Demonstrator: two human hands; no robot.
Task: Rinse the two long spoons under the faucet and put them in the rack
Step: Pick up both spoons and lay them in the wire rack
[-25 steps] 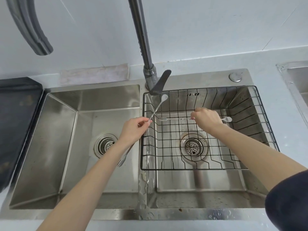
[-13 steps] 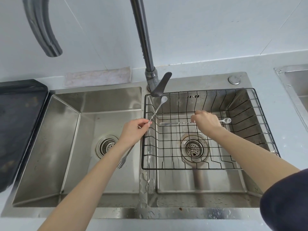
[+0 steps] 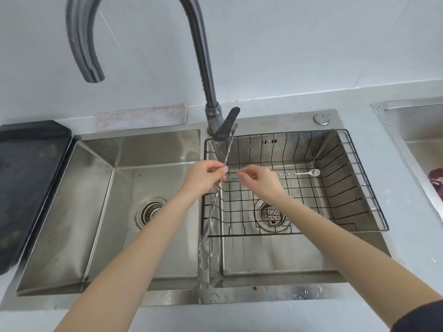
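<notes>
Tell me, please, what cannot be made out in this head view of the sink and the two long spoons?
- Right-hand spoon: the middle of its handle is hidden by the right hand.
- Left-hand spoon: its bowl overlaps the faucet lever; its lower end blends into the wet sink divider.
- How the fingers pinch the handles: blurred.
- Whether water runs from the faucet spout: no stream can be made out.
- Dark red item: cut off by the right edge.

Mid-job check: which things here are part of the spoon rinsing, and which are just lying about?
Job: left hand gripping upright spoon; right hand holding level spoon; faucet; wire rack.
Lying about: black tray; cloth; round button.
</notes>
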